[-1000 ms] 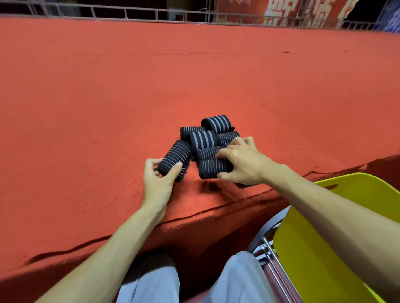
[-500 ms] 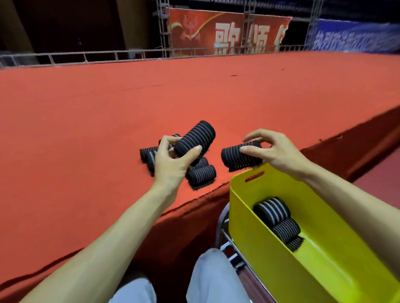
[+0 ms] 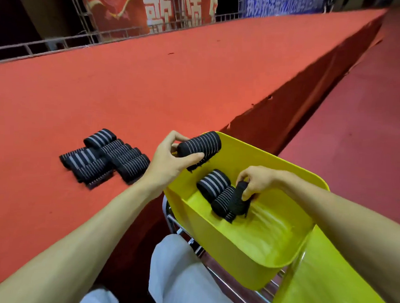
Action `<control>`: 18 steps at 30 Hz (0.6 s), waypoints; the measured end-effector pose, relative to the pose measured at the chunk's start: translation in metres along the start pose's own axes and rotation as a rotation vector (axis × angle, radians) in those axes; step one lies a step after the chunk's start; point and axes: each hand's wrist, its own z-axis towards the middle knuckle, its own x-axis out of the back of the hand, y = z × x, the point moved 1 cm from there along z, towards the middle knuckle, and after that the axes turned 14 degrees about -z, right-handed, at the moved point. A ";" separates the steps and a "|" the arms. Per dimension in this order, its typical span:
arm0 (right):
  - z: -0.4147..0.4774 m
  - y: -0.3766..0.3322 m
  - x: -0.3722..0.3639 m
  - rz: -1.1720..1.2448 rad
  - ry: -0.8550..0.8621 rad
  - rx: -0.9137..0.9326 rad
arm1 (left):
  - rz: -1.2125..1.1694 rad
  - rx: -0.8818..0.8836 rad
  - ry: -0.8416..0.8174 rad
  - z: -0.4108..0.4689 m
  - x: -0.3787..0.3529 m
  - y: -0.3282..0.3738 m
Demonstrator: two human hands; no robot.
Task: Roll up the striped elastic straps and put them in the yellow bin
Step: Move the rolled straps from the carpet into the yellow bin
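fingers point(image 3: 191, 156) grip striped rolls point(image 3: 200, 144) at yellow bin point(image 3: 247, 247); banner point(image 3: 122, 8) reads 歌颂.

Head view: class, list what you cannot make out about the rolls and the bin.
1. Pile on the carpet: head view, rolls overlap and blur, so no count.
2. Right hand's roll: head view, fingers and blur hide whether it rests on the bin floor.
3. Bin support: head view, bin and leg hide all but metal bars.
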 end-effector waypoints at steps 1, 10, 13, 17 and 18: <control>0.006 0.003 -0.005 0.037 -0.034 -0.018 | 0.022 0.015 -0.026 0.003 -0.003 -0.002; 0.035 0.012 -0.027 -0.297 -0.141 -0.044 | 0.065 0.063 -0.130 0.024 -0.019 -0.017; 0.030 0.007 -0.024 -0.461 -0.101 -0.022 | 0.081 0.092 -0.150 0.025 -0.018 -0.023; 0.025 -0.006 -0.018 -0.617 -0.053 0.002 | 0.102 0.131 -0.153 0.025 -0.016 -0.026; 0.024 -0.008 -0.017 -0.640 -0.041 0.002 | 0.112 0.137 -0.145 0.025 -0.016 -0.026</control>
